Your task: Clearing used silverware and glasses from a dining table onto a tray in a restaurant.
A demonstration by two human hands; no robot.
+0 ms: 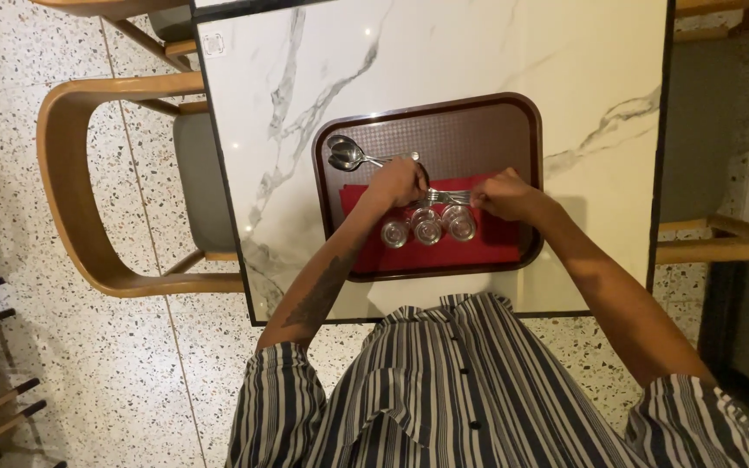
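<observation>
Head camera looking straight down over a striped shirt front [444, 390] at a white marble-patterned tabletop with a dark edge [444, 52]. Resting on that tabletop: a dark brown rectangular plastic tray with rounded corners [496, 121], carrying a red cloth napkin spread flat [496, 243] across its near half.

Left hand [396, 184] lying over the napkin's far edge, fingers curled together and closing on one end of a small bundle of shiny metal forks [446, 198]; exactly how many forks, impossible to tell. Right hand [503, 194] meeting the same bundle from the other side, fingers pinched together on the opposite end. Forks lying level between both hands, just above the napkin, roughly at the tray's middle.

Sitting just near of the forks, on the red cloth: three small clear glass cups [427, 229] standing in a row, touching or nearly touching one another, seen from above as round rims.

Lying at the tray's far left corner, on bare brown surface: two shiny metal spoons [346, 154], bowls pointing left, handles running right toward the left hand and disappearing behind it.

Standing left of the table on speckled terrazzo floor [88, 364]: a curved wooden chair with a grey seat [71, 182]. Showing at the right edge: part of another wooden chair [721, 238].
</observation>
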